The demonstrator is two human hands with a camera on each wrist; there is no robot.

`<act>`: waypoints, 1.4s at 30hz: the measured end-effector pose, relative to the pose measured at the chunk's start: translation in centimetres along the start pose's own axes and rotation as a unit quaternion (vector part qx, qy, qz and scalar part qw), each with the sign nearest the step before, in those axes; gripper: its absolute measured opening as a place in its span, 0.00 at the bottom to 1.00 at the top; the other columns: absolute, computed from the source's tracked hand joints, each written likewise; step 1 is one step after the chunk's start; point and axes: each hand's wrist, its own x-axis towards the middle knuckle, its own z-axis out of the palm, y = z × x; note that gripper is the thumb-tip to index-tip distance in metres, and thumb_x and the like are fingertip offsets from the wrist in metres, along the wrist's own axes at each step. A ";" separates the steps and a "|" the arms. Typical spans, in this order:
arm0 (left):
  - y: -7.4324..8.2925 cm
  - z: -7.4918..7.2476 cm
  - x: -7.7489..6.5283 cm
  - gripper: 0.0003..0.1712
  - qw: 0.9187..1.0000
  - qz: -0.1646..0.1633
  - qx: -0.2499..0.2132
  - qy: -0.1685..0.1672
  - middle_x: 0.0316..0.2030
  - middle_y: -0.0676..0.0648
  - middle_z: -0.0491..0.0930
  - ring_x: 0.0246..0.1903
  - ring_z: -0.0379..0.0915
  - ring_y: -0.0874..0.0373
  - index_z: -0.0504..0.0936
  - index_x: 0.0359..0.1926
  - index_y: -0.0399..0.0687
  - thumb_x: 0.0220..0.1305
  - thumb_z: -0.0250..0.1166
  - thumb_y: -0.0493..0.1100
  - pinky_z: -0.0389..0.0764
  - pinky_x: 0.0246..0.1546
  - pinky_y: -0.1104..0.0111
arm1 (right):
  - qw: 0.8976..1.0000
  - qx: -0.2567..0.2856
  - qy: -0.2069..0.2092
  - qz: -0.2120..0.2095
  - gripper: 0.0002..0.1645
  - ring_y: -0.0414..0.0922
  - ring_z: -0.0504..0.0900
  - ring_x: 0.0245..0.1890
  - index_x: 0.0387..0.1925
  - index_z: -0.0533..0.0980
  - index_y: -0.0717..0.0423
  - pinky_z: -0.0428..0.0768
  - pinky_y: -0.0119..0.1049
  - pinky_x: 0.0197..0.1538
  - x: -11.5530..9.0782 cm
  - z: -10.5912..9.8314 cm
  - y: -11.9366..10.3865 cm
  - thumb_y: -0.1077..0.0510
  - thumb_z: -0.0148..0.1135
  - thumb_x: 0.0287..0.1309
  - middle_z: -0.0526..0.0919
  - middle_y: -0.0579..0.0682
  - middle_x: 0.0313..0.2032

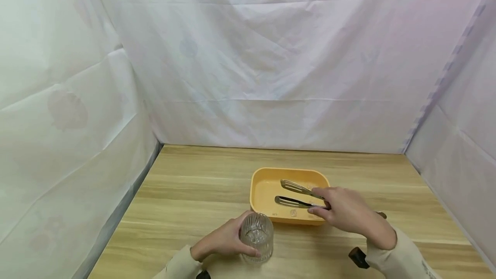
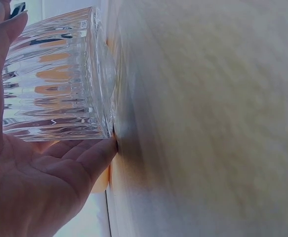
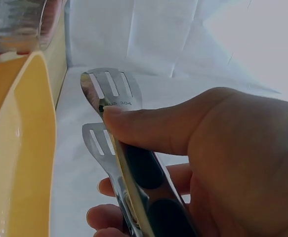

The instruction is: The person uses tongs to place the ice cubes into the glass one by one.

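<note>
My left hand point(image 1: 226, 238) holds a clear ribbed glass point(image 1: 264, 244) by its side, thumb in front and fingers behind. In the left wrist view the base of the glass point(image 2: 97, 74) is close to the tabletop. My right hand point(image 1: 350, 212) grips metal tongs point(image 1: 291, 203) with slotted ends and dark handle pads. The two tong ends stand apart above a yellow rectangular tray point(image 1: 257, 180), nothing between them. Inside the tray, near its front wall, lies a small clear piece point(image 1: 293, 212). The right wrist view shows thumb and fingers on opposite sides of the tongs point(image 3: 134, 163).
The wood-grain table point(image 1: 186, 193) extends around the tray and glass. White cloth hangs behind it point(image 1: 248, 76) and along the left and right sides. The glass stands just in front of the tray's left corner.
</note>
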 end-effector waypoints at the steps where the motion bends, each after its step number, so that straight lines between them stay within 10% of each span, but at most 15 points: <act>1: 0.0 0.0 0.0 0.50 1.000 0.000 0.000 0.000 0.55 0.56 0.78 0.53 0.75 0.62 0.62 0.67 0.68 0.45 0.80 0.56 0.75 0.52 0.67 | 1.000 -0.004 -0.001 0.010 0.21 0.31 0.61 0.15 0.47 0.80 0.49 0.60 0.29 0.19 0.0 -0.1 0.2 0.40 0.65 0.61 0.66 0.35 0.17; 7: 0.3 -0.1 0.0 0.50 1.000 -0.003 0.004 0.001 0.55 0.56 0.78 0.53 0.75 0.62 0.62 0.67 0.68 0.45 0.80 0.56 0.76 0.51 0.67 | 0.998 -0.023 -0.023 0.057 0.28 0.33 0.65 0.17 0.56 0.78 0.52 0.63 0.32 0.20 0.2 0.2 1.2 0.43 0.68 0.58 0.69 0.36 0.19; 17: 0.2 -0.2 0.0 0.49 1.000 0.011 -0.005 -0.005 0.55 0.55 0.78 0.53 0.75 0.62 0.62 0.67 0.66 0.47 0.80 0.56 0.76 0.52 0.67 | 0.995 -0.019 -0.062 0.075 0.18 0.36 0.66 0.17 0.28 0.68 0.42 0.59 0.33 0.20 0.9 1.6 2.6 0.42 0.68 0.57 0.68 0.39 0.18; 25: 0.1 -0.2 0.0 0.49 1.000 0.017 -0.002 -0.004 0.54 0.56 0.79 0.53 0.75 0.63 0.62 0.67 0.67 0.46 0.80 0.57 0.76 0.53 0.67 | 0.992 -0.025 -0.096 0.083 0.31 0.46 0.84 0.36 0.55 0.79 0.53 0.79 0.43 0.30 1.6 2.5 3.0 0.40 0.69 0.55 0.86 0.51 0.46; 34: 0.2 -0.2 0.0 0.49 1.000 0.018 -0.001 -0.006 0.54 0.56 0.79 0.53 0.75 0.63 0.62 0.67 0.67 0.47 0.80 0.56 0.76 0.53 0.67 | 0.992 -0.033 -0.093 0.085 0.14 0.38 0.66 0.17 0.30 0.74 0.43 0.59 0.35 0.21 1.6 3.4 3.3 0.43 0.70 0.55 0.69 0.40 0.17; 42: 0.1 -0.1 0.1 0.50 1.000 0.022 -0.003 -0.006 0.55 0.55 0.78 0.53 0.75 0.62 0.62 0.68 0.66 0.47 0.80 0.56 0.76 0.53 0.67 | 0.991 -0.044 -0.097 0.083 0.17 0.39 0.65 0.17 0.25 0.71 0.43 0.60 0.35 0.21 1.8 4.1 3.4 0.45 0.73 0.54 0.68 0.40 0.17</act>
